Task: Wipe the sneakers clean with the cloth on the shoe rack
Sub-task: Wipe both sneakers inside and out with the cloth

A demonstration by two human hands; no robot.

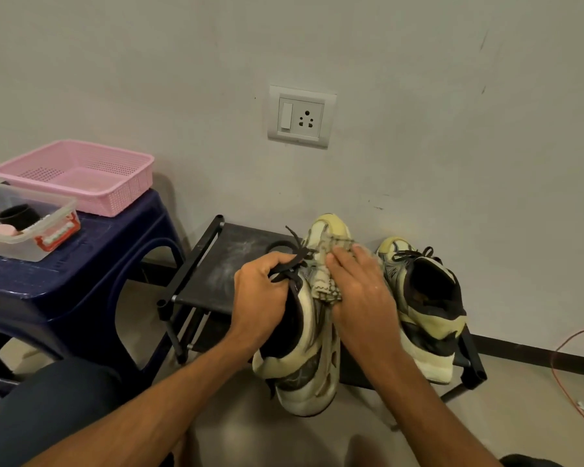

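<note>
One sneaker (pixel 300 375) tilted, left hand (pixel 260 298) curled round its collar, right hand (pixel 358 291) flat-fingered, pressing cloth (pixel 324 284) on it

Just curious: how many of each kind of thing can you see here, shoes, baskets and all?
Sneakers: 2
Cloth: 1
Shoe rack: 1
Blue plastic stool: 1
Pink basket: 1
Clear plastic box: 1
Wall socket: 1
Total: 8
</note>
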